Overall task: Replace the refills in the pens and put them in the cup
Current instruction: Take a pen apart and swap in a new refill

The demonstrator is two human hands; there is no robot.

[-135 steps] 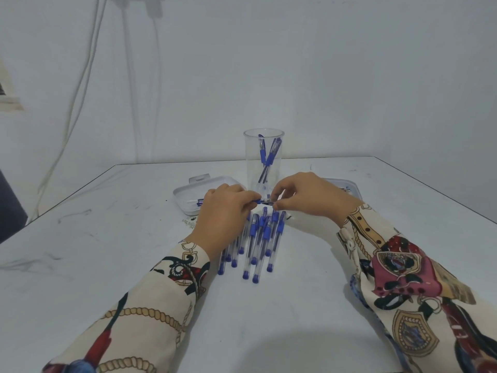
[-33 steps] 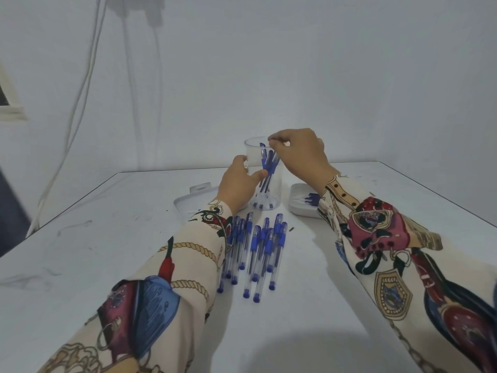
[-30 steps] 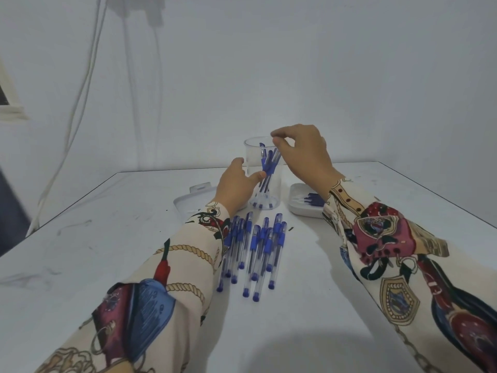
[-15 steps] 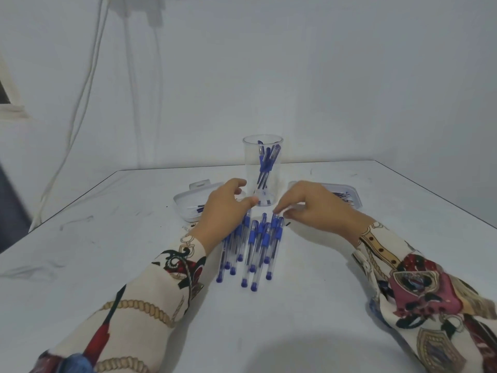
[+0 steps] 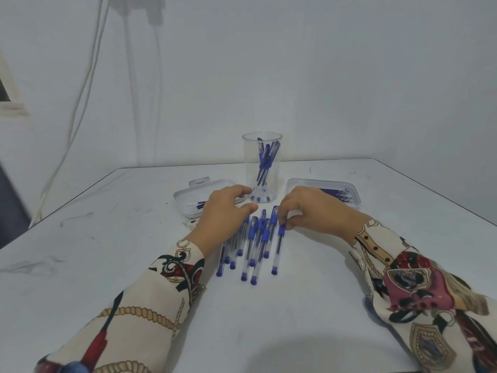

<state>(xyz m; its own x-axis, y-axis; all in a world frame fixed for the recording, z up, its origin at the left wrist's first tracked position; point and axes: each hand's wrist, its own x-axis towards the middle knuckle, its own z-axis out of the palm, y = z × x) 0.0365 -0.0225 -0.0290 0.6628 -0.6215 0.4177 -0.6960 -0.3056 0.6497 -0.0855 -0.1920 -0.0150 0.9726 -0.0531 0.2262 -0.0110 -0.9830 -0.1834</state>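
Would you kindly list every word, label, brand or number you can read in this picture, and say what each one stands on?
No text can be read anywhere in this view.
Small white scrap with dark marks on the white table, beside the left white plastic tray: possibly print, too small and blurred to read.
Clear-barrelled blue pens lying on the table: any barrel printing is too small to make out.
Clear plastic cup: no label visible.

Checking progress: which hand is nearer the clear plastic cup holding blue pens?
Left. The left hand has its fingertips beside the clear plastic cup's base; the right hand sits further off, pinching a table pen.
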